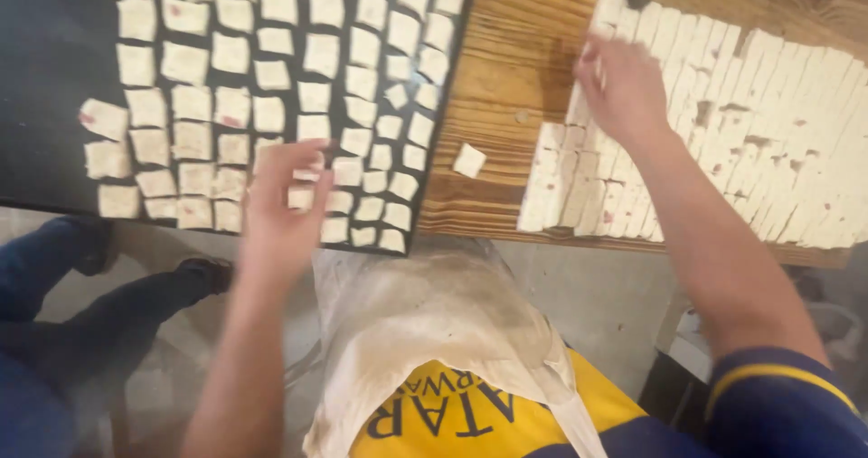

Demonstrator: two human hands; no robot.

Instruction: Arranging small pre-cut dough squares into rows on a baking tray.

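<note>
We observe the left hand (282,207) over the near edge of a black tray (54,78), its fingers curled around a small pale square piece (312,170) held just above the tray surface; motion blur keeps us from confirming how firmly it grips. The tray carries rows of similar pale squares (231,53), set apart from one another, several showing faint reddish specks. We note the right hand (624,87) reaching to the slab of cut pale strips (768,123) lying on the wooden table (506,69), its fingertips resting on the slab's left portion; we cannot tell whether it is pinching a piece or merely touching, since the fingers are blurred and bent downward. The slab is scored into narrow pieces packed tight together. One loose square (469,160) sits alone on the wood between the tray and the slab, touching neither. Below the table edge we record a stained whitish apron (425,322) over a yellow and blue shirt (778,404). At the lower left, another person's legs in dark blue trousers (54,268) are visible beside the table.
</note>
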